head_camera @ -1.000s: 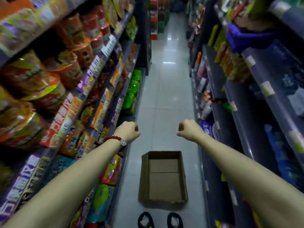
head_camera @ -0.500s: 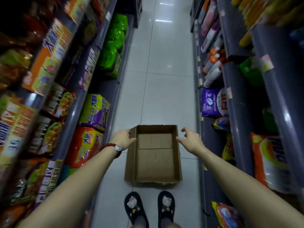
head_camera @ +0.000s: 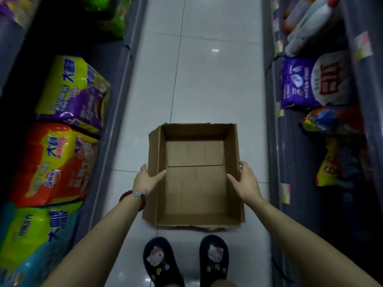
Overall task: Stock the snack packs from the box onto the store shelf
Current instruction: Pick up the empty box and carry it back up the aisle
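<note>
Both hands [head_camera: 146, 180] [head_camera: 245, 181] lowered, now gripping box [head_camera: 195, 183] walls; long axis along aisle.

One head-worn view — steeply downward, close over the box [head_camera: 195, 177] — aisle floor [head_camera: 207, 79] beyond.

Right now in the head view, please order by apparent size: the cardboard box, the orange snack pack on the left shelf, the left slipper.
1. cardboard box
2. orange snack pack, though it lies nearer the edge of the wide lens, so unsure
3. left slipper, partly cut off by the frame
</note>
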The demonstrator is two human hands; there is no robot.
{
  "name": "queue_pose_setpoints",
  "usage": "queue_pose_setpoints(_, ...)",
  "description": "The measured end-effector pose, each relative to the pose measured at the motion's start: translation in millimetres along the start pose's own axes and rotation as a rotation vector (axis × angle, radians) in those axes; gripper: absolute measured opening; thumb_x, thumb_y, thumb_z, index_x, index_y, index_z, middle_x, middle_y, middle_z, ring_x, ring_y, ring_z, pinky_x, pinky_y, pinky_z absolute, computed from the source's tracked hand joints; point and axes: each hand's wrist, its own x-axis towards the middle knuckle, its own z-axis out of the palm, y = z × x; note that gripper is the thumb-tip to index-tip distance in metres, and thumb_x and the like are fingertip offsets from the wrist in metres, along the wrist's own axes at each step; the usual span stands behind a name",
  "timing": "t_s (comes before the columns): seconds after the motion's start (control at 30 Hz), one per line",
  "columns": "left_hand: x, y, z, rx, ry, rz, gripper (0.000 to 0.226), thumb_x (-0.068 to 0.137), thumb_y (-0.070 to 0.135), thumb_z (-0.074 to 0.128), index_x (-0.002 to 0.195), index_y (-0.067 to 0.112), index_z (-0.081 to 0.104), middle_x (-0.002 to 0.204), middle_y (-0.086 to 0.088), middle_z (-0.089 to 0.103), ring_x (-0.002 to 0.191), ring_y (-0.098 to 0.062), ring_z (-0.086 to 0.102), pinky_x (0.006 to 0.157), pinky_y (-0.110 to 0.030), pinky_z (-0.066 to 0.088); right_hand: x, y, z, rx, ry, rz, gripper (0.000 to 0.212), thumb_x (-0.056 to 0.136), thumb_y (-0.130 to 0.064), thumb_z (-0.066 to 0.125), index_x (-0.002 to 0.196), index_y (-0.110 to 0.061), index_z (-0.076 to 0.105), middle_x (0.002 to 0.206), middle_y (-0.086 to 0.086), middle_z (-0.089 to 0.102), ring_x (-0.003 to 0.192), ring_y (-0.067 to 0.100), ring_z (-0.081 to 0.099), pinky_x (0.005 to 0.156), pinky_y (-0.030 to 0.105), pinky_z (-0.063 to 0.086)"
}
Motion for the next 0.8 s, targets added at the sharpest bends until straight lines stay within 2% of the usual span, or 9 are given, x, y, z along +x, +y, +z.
queue_pose_setpoints(0.17, 47, -29, 40, -0.154, -0.02, -0.027, 0.103, 0.077, 0.046, 0.071, 0.152, 0.021, 0.005, 0.159, -0.009, 0.016, 0.144, -0.032, 0.022, 0.114, -0.05, 0.027, 36, 41, 38, 0.026, 0.069, 0.092, 0.094, 0.084, -0.034, 0.07, 0.153, -0.02, 0.008, 0.158, 0.008, 0.021, 0.144, 0.03, 0.027, 0.113, 0.045, 0.031)
queue_pose_setpoints(0.27, 61, -42, 61, -0.165, -0.016, -0.006, 0.103, 0.077, 0.044, 0.072, 0.152, 0.025, 0.003, 0.159, -0.006, 0.018, 0.143, -0.033, 0.024, 0.114, -0.05, 0.027, 55, 56, 56, 0.129, 0.081, 0.167, 0.097, 0.083, -0.033, 0.071, 0.153, -0.023, 0.005, 0.159, 0.008, 0.021, 0.143, 0.033, 0.028, 0.112, 0.048, 0.032)
queue_pose_setpoints(0.37, 68, -48, 76, -0.181, 0.089, 0.051, 0.086, 0.085, 0.037, 0.066, 0.151, 0.029, 0.011, 0.157, -0.004, 0.026, 0.14, -0.033, 0.03, 0.112, -0.044, 0.03, 64, 64, 67, 0.235, 0.078, 0.174, 0.078, 0.089, -0.031, 0.065, 0.15, -0.022, 0.019, 0.151, 0.01, 0.038, 0.136, 0.035, 0.04, 0.109, 0.046, 0.037)
queue_pose_setpoints(0.43, 70, -47, 80, -0.163, 0.141, 0.057, 0.075, 0.09, 0.035, 0.06, 0.151, 0.026, 0.017, 0.155, -0.006, 0.031, 0.139, -0.033, 0.033, 0.111, -0.041, 0.031, 66, 68, 70, 0.255, 0.109, 0.152, 0.059, 0.094, -0.027, 0.059, 0.146, -0.017, 0.033, 0.141, 0.009, 0.05, 0.13, 0.032, 0.048, 0.107, 0.042, 0.04)
queue_pose_setpoints(0.5, 70, -44, 81, -0.134, 0.149, 0.035, 0.067, 0.094, 0.036, 0.053, 0.151, 0.021, 0.021, 0.153, -0.007, 0.034, 0.139, -0.032, 0.034, 0.111, -0.039, 0.031, 66, 67, 71, 0.236, 0.131, 0.152, 0.049, 0.097, -0.025, 0.053, 0.142, -0.013, 0.04, 0.135, 0.009, 0.055, 0.126, 0.03, 0.051, 0.105, 0.039, 0.041)
queue_pose_setpoints(0.8, 33, -2, 47, -0.162, 0.158, 0.032, 0.053, 0.1, 0.043, 0.035, 0.148, 0.02, 0.031, 0.149, -0.007, 0.041, 0.137, -0.033, 0.036, 0.112, -0.041, 0.029, 40, 33, 27, 0.247, 0.168, 0.149, 0.049, 0.098, -0.033, 0.049, 0.143, -0.014, 0.042, 0.136, 0.01, 0.056, 0.127, 0.029, 0.051, 0.108, 0.042, 0.041)
